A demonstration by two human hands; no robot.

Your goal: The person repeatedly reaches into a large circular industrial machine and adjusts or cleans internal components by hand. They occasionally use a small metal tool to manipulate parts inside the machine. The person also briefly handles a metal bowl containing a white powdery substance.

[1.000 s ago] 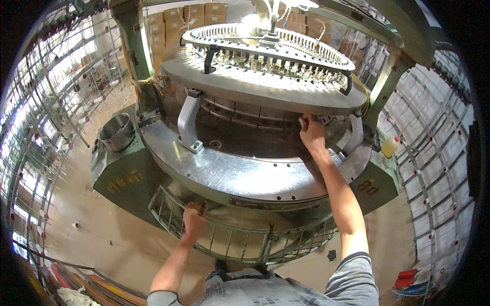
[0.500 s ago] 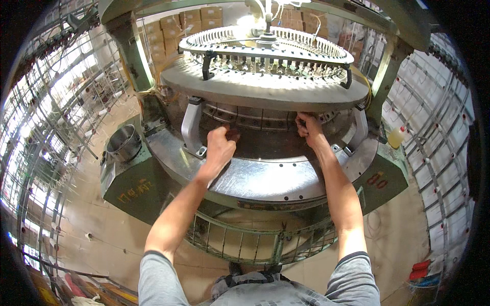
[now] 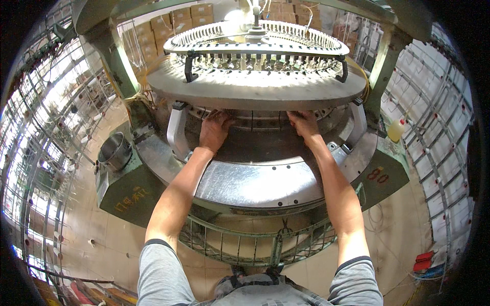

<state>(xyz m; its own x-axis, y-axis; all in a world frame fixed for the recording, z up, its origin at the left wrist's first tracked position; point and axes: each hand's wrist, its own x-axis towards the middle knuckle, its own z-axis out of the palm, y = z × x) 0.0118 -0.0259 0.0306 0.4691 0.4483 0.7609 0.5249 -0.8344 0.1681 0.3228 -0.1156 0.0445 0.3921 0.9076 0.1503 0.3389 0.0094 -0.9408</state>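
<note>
Both my hands reach in under the wide grey disc [image 3: 245,95] of a circular knitting machine. My left hand [image 3: 213,133] is raised to the dark perforated ring [image 3: 260,123] below the disc, beside the left silver bracket [image 3: 177,130]. Its fingers are bent and in shadow, and what they grip, if anything, does not show. At the right part of the same ring, my right hand [image 3: 304,125] has its fingers curled together close under the disc's edge. Anything between them is too small or hidden to name. Beneath my hands lies the shiny metal bed plate [image 3: 255,183].
Above the disc stands a lit ring of yarn feeders [image 3: 255,48]. A metal pot [image 3: 115,152] sits on the left green housing, a bottle of yellow liquid [image 3: 396,130] on the right. A green railing [image 3: 255,244] curves below; scissors [image 3: 285,227] hang there. Yarn racks [image 3: 41,153] flank the machine.
My left hand has moved up from above the plate to the ring under the disc. My right hand stays near the ring, shifted slightly. The view has turned a little.
</note>
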